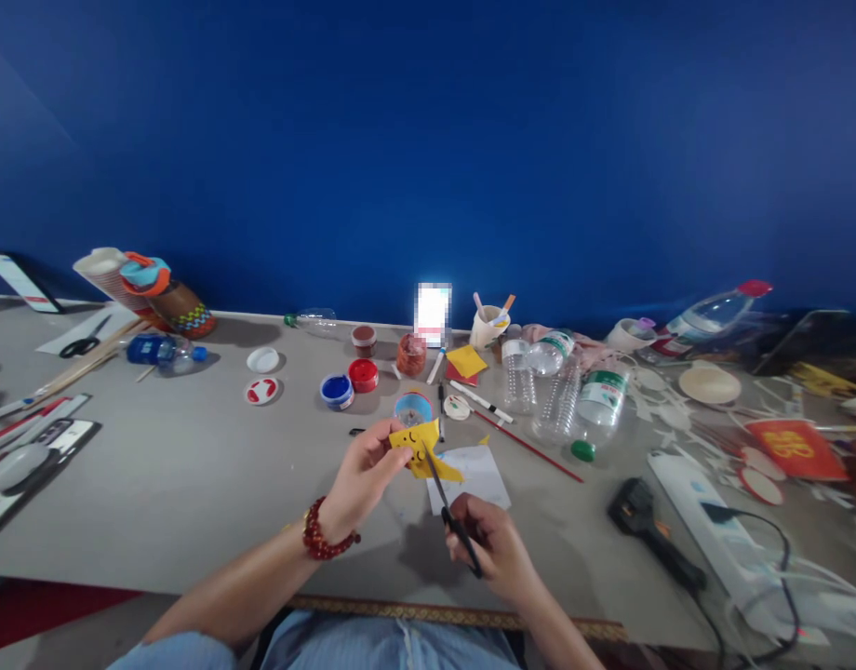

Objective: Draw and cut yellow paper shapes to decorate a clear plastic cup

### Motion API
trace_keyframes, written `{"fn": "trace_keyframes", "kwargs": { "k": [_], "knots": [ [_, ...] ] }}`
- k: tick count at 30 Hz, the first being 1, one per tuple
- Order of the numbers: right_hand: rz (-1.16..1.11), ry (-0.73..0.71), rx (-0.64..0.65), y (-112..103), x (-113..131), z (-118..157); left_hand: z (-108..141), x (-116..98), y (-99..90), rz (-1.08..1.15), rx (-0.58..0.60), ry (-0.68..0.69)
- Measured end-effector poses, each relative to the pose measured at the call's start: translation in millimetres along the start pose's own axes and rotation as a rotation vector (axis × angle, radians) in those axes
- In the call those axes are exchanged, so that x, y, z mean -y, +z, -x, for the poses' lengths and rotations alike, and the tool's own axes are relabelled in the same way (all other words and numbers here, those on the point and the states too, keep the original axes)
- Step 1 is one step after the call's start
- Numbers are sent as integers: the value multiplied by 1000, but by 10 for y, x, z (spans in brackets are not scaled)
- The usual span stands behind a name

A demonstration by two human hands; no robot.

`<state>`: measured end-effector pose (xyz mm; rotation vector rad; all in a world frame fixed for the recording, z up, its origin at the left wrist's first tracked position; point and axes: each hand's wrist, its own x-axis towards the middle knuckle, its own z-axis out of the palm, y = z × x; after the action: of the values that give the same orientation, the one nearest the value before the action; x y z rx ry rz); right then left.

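My left hand [372, 472], with a red beaded bracelet on its wrist, pinches a piece of yellow paper [423, 448] that bears small black drawn marks. Black-handled scissors [459, 529] are held in my right hand [489, 540], its fingers wrapped round the handles. The blades point up and to the left and meet the yellow paper, from which a strip hangs toward the right. Beneath, on the table, lies a white sheet [478, 476] with a small yellow scrap at its top edge.
Open paint jars [337, 392] and a lit phone [434, 314] stand beyond my hands. Clear bottles [557, 400], a red brush [540, 449], a cup of pens [488, 328], a black tool [655, 535] and a power strip [721, 530] are at right. Another bottle [164, 353] lies left.
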<state>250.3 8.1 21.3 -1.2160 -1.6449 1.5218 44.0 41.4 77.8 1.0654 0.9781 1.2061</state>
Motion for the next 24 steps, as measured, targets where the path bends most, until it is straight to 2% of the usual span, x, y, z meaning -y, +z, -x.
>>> {"fn": "trace_keyframes", "kwargs": {
  "k": [13, 24],
  "knots": [
    [-82, 28, 21, 36, 111, 17, -4, -44, 26, -32, -15, 14],
    [-99, 20, 33, 7, 41, 12, 1, -83, 68, -46, -8, -5]
  ]
}}
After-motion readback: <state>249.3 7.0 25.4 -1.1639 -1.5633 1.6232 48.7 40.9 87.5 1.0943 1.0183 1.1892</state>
